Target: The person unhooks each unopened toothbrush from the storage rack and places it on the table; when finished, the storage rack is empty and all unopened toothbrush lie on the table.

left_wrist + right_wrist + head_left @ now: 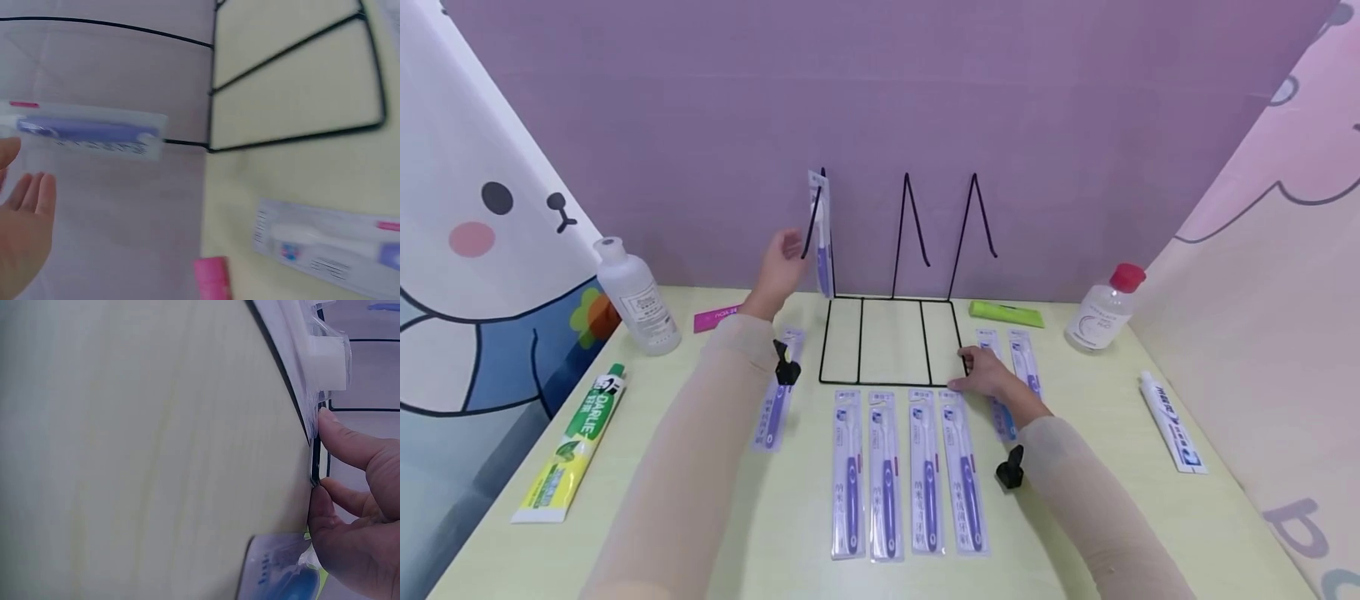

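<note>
A black wire rack (893,384) with several upright hooks stands at the back of the table. From its left hook hangs a packaged toothbrush (822,242), purple-handled. My left hand (781,265) is just left of that package, fingers loosely extended; in the left wrist view the hand (25,234) appears apart from the package (94,130). At the rack's front right corner, my right hand (988,377) pinches the wire frame. The right wrist view shows thumb and fingers of the hand (362,512) at the rack's corner wire (315,459).
Several packaged toothbrushes (852,475) lie before the rack, one (772,412) under my left forearm, others (1024,360) by my right hand. Around them are a Darlie tube (576,442), white tube (1172,423), green tube (1006,314), pink box (715,318) and two bottles (638,300).
</note>
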A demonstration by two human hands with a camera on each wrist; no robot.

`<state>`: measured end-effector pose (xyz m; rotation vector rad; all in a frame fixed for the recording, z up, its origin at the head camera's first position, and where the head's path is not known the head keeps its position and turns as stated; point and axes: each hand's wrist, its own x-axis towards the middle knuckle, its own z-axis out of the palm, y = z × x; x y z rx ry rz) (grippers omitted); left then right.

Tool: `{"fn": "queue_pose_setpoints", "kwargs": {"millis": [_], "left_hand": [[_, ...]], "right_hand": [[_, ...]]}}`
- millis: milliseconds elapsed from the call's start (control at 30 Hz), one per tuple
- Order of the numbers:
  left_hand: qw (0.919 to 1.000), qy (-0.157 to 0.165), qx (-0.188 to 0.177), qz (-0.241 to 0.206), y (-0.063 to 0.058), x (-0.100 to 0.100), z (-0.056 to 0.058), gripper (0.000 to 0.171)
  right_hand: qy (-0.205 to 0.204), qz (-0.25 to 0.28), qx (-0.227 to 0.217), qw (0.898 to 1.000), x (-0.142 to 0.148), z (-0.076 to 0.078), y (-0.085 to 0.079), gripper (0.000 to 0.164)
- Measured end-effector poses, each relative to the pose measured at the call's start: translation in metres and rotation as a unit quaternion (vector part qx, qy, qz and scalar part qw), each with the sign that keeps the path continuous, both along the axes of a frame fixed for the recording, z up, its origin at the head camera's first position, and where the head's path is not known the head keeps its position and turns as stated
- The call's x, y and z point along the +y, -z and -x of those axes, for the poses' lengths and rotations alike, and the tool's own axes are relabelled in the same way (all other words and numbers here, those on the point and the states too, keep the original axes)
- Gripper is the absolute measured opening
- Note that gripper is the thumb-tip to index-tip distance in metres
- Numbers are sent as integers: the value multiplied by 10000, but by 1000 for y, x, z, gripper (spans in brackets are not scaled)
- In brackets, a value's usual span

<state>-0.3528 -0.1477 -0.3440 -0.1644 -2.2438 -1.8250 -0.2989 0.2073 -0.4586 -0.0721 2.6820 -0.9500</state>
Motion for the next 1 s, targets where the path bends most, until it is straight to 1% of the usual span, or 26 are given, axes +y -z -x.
{"fn": "queue_pose_setpoints", "kwargs": {"millis": [100,133,200,300,433,533,633,700,767,900,933,1000], "left_hand": [[9994,38,185,-284,-14,7,6,51],[9993,45,174,-331,-17,8,7,52],[9988,53,137,-468,-19,10,8,53],[9969,-79,156,-771,-16,13,9,53],[9942,-297,133,-1022,-7,19,9,49],[9939,-411,114,-1017,-3,21,8,42],[9938,-463,227,-989,-2,22,6,37],[9950,-373,329,-864,-4,22,5,37],[9975,-175,313,-612,-8,23,1,38],[9996,271,110,-63,-13,24,-6,40],[9994,334,68,6,-14,24,-8,40],[9990,433,40,-44,-12,23,-11,41]], "right_hand": [[61,-21,-3,10000,0,-1,1,74],[40,-29,5,10000,0,-2,1,74],[8,-49,5,10000,-1,-2,1,74],[0,-34,-6,10000,-3,-3,0,74],[19,-37,13,10000,-2,-3,-1,74],[34,-70,9,10000,-1,-3,-1,74],[22,-74,3,10000,0,-4,-2,74],[15,-64,6,10000,-1,-5,-3,74],[7,-56,-2,10000,-1,-5,-3,74],[17,-70,-19,10000,-1,-6,-4,73],[25,-79,-19,10000,-1,-6,-4,73],[41,-105,-17,9999,0,-6,-4,74]]}}
